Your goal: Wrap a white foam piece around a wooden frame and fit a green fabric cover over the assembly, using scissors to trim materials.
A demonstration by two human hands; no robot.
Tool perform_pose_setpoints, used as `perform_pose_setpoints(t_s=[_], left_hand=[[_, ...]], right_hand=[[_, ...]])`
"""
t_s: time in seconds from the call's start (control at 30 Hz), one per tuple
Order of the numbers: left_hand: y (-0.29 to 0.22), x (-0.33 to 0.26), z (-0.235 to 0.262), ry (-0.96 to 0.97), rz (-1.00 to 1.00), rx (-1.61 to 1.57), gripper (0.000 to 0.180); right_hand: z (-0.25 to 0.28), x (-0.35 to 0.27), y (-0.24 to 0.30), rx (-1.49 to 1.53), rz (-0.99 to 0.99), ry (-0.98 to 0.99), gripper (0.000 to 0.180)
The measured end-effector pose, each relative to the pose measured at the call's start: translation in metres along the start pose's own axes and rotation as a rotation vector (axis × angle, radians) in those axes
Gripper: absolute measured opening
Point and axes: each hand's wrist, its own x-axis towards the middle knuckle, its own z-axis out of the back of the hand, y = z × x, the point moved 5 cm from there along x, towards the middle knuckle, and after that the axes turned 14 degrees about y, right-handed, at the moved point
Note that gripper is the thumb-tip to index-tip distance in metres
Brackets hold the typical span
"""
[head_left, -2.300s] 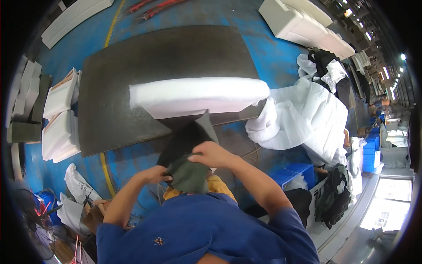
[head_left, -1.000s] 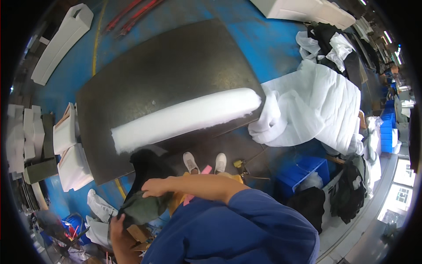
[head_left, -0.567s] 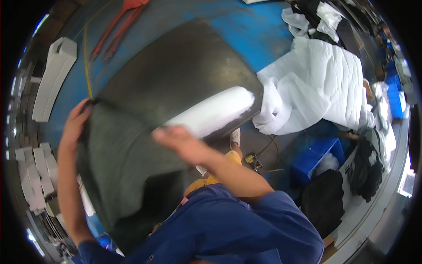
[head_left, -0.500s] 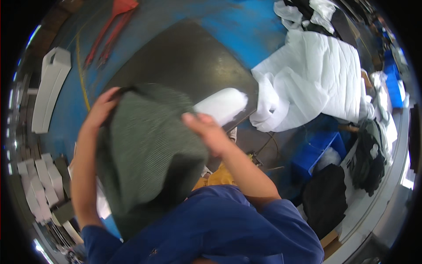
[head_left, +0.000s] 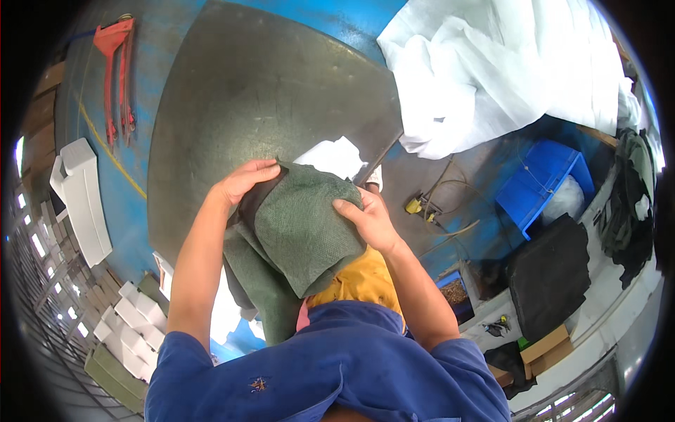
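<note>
A dark green fabric piece [head_left: 302,218], textured and loosely folded, hangs between my two hands in front of my body. My left hand [head_left: 245,181] grips its upper left edge, fingers pressed on the cloth. At its right side my right hand [head_left: 370,219] pinches the edge, with the thumb on top and the other fingers mostly hidden behind. Part of the cloth's darker inner side shows below my left hand. Just beyond the fabric, a white soft padding piece [head_left: 334,156] lies on the dark tabletop [head_left: 274,84], partly covered from view.
White wadding sheet [head_left: 485,77] is heaped at the far right. Below it are a blue bin [head_left: 541,184], a yellow-and-black tool [head_left: 416,205] with a hose, and a black pad [head_left: 550,267]. To the left are a red pallet jack [head_left: 116,77] and white moulded parts [head_left: 83,200].
The green fabric has been drawn in and gathered smaller, and my hands have come closer together. My view has shifted, showing more of the tabletop.
</note>
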Motion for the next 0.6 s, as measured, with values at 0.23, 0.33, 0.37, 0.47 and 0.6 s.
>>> perform_pose_setpoints(t_s=[0.23,0.33,0.37,0.47,0.6], left_hand=[[-0.003,0.068,-0.002,-0.202,0.225,0.037,0.059],[0.015,0.084,0.011,-0.226,0.298,0.139,0.054],[0.021,0.088,0.015,-0.225,0.298,0.180,0.052],[0.034,0.098,0.021,-0.281,0.268,0.258,0.051],[0.031,0.104,0.016,-0.377,0.240,0.533,0.052]], right_hand=[[0.094,0.043,-0.058,0.151,-0.203,-0.547,0.039],[0.119,0.040,-0.092,0.018,-0.317,-0.565,0.044],[0.124,0.036,-0.101,-0.037,-0.410,-0.583,0.045],[0.120,0.031,-0.106,-0.296,-0.420,-0.591,0.054],[0.106,0.034,-0.101,-0.557,-0.446,-0.649,0.067]])
